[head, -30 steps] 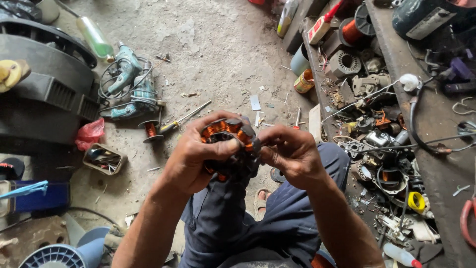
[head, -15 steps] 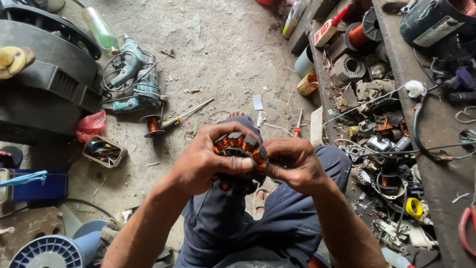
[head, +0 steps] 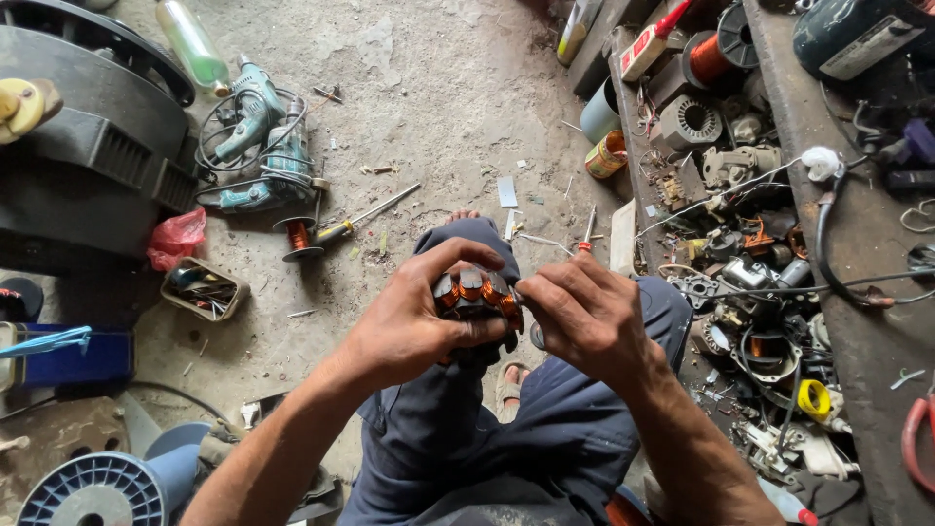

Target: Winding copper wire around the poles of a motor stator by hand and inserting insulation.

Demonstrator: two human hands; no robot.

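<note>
Above the lap, the left hand (head: 414, 326) is curling its fingers (head: 458, 255) tightly around a round dark motor stator with copper-orange windings (head: 475, 292), gripping it from the left, while the right hand (head: 589, 317) is pinching at its right edge with narrowed fingertips (head: 526, 290). Far left on the dusty concrete floor (head: 429, 107), a teal electric drill (head: 258, 146) is lying beside a yellow-handled screwdriver (head: 365, 216)

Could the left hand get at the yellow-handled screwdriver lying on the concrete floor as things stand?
Probably not straight away: the left hand is wrapped around the round copper-wound motor stator and would have to let go. Otherwise the yellow-handled screwdriver lies in the open on the concrete floor, with nothing over it.
</note>
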